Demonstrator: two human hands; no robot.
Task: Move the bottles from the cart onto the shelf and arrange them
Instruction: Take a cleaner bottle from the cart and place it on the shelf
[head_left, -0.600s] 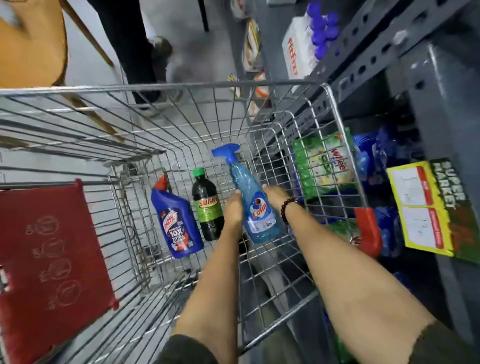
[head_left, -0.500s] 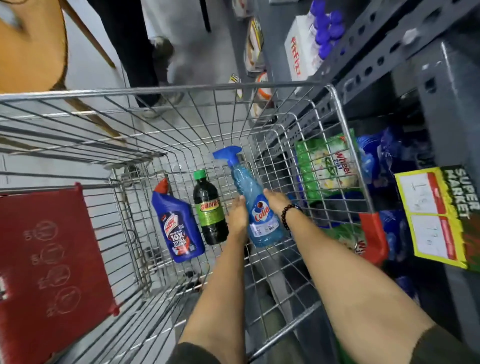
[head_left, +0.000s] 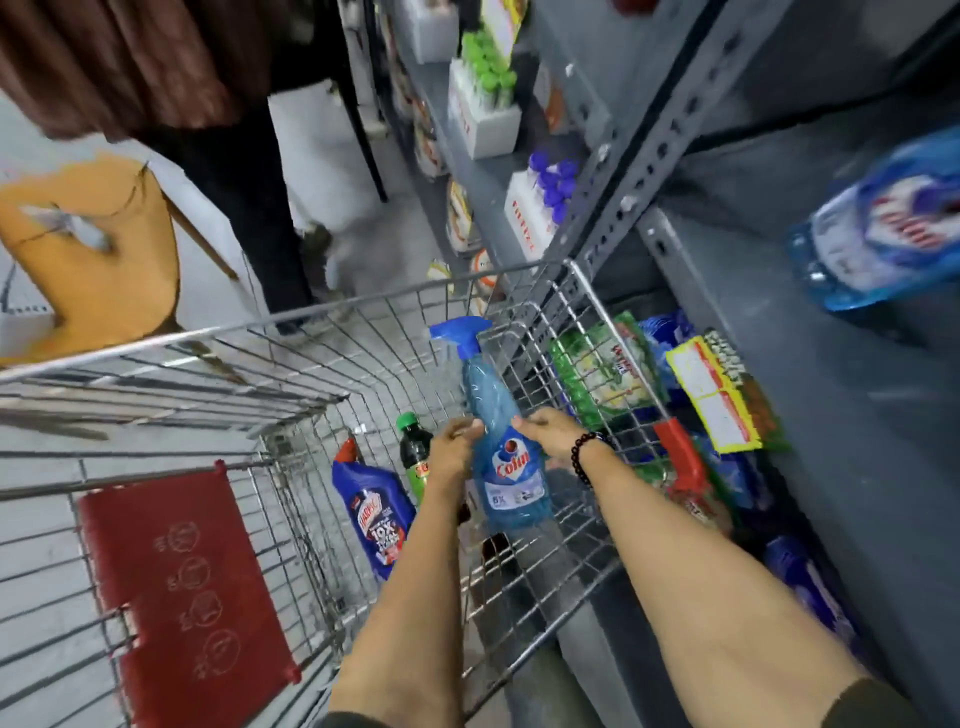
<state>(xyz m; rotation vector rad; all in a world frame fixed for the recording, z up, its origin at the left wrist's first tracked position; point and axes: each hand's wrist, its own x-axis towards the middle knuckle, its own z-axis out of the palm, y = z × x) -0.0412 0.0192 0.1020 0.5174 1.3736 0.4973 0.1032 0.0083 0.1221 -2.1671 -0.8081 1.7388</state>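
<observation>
The blue spray bottle (head_left: 498, 441) is clasped upright between both hands inside the wire cart (head_left: 291, 332), left hand (head_left: 454, 449) curled on one side, right hand (head_left: 550, 439) wrapped on the other, with the green-capped dark bottle (head_left: 413, 449) and blue toilet-cleaner bottle (head_left: 371, 512) just left of the left hand and the grey shelf (head_left: 779, 332) to the right.

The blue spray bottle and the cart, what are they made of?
The spray bottle looks like clear, shiny plastic: blue liquid shows through it, and its trigger top is solid blue plastic. The cart seems to be bare grey metal wire, thin rods crossed into a grid with a dull shine. The left hand and right hand hold the bottle.
</observation>
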